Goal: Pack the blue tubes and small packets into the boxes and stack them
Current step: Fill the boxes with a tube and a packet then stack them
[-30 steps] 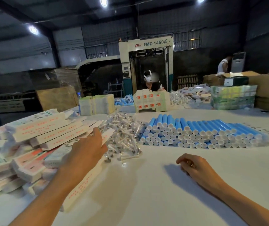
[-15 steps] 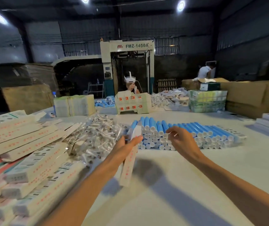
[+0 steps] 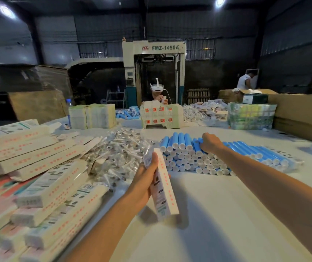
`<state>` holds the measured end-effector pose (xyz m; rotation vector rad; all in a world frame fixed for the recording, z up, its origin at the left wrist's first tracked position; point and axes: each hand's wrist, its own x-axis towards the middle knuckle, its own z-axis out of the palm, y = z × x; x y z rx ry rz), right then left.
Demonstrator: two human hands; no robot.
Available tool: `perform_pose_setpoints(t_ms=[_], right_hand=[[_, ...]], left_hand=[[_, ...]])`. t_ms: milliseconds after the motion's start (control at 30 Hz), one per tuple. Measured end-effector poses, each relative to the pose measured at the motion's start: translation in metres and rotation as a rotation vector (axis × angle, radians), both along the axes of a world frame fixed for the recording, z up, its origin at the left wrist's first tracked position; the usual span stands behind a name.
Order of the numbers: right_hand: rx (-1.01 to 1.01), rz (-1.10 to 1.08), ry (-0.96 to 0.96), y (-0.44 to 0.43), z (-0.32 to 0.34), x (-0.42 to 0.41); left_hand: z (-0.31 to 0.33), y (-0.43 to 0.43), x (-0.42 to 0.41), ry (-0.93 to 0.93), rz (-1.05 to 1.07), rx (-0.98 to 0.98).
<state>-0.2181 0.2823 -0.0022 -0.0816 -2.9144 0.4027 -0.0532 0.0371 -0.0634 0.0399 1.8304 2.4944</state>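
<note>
Our left hand (image 3: pixel 143 179) grips a long, slim cardboard box (image 3: pixel 163 188), white with red and dark print, thumb and fingers wrapped round its upper half. It stands tilted, its lower end down by the table (image 3: pixel 227 214), a smooth, matte white surface; touching or not, we cannot tell. Our right hand (image 3: pixel 211 143) rests on top of the blue tubes (image 3: pixel 181 156), fingers curled down over the upper row; whether they have closed round one tube we cannot tell. The tubes are glossy blue cylinders with round white caps facing us, laid side by side in a low, neat bank at mid-table. Just left of them lies a loose heap of small packets (image 3: pixel 121 154), clear crinkled plastic. Further left, touching that heap, the boxes (image 3: pixel 38 167) sprawl in a rough pile, flat-sided and sharp-edged. Across the table a person (image 3: pixel 158 95) in a white headset sits behind printed cartons (image 3: pixel 161 116)
</note>
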Motion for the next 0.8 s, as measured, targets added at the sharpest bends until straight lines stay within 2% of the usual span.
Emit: perform_pose_setpoints(t_ms=[133,233,300,367,533,667,800], right_hand=[[-0.091,-0.064,0.023,-0.005,0.001,0.008],[-0.309,-0.124,0.125,-0.006,0.005,0.025],[-0.508,-0.09,0.239,-0.004,0.004,0.041],[-0.712,0.005,0.327,-0.002,0.001,0.06],[-1.128,0.225,0.379,-0.004,0.012,0.12],[-1.455,0.528,0.425,-0.012,0.037,0.15],[-1.501,0.692,0.45,-0.028,0.053,0.163]], left_hand=[[0.003,-0.001,0.002,-0.029,-0.098,0.133],[0.003,-0.002,0.002,-0.015,-0.111,0.111],[0.0,-0.002,0.001,0.011,-0.102,0.073],[-0.002,-0.001,0.0,0.056,-0.103,0.035],[-0.002,0.005,0.003,0.136,-0.122,-0.01],[0.0,0.011,0.007,0.176,-0.098,-0.105],[0.001,0.016,0.012,0.194,-0.096,-0.119]])
